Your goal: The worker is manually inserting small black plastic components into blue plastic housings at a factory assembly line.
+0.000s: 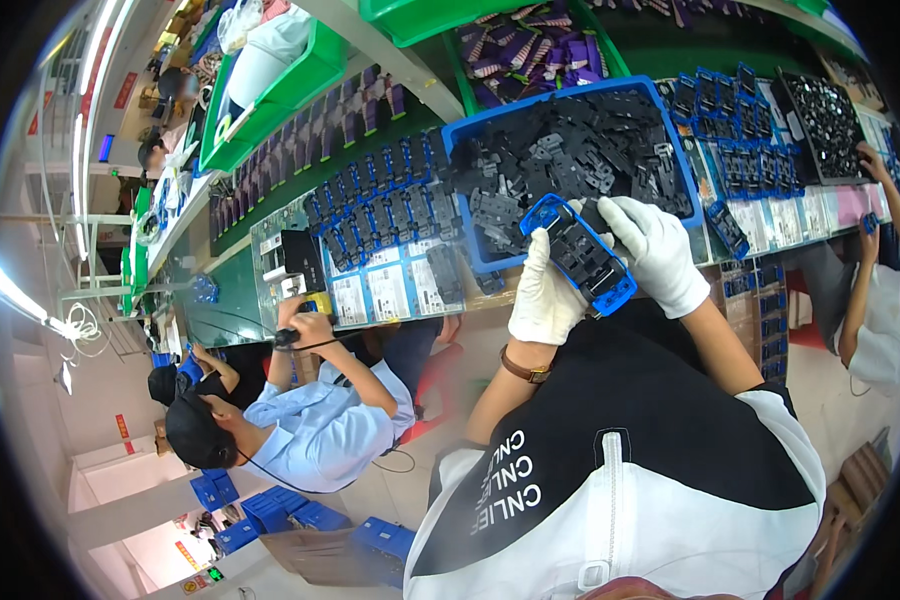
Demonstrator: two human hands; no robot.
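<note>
Both my hands wear white gloves and hold one blue rectangular fixture [585, 258] with a black plastic part seated in it. My left hand [545, 292] grips its lower left side. My right hand [656, 250] grips its upper right side, with fingers pressing on the black part. The fixture hovers over the near edge of a blue bin [568, 98] filled with several loose black plastic parts [560, 160]. A brown watch band sits on my left wrist.
A long bench [390, 290] carries rows of blue fixtures [380, 200] with black parts. A black tray [825, 125] of small parts lies at the far right. A co-worker in a light blue shirt [320, 420] sits left; another person's arm [875, 250] is right. Blue crates [300, 515] stand on the floor.
</note>
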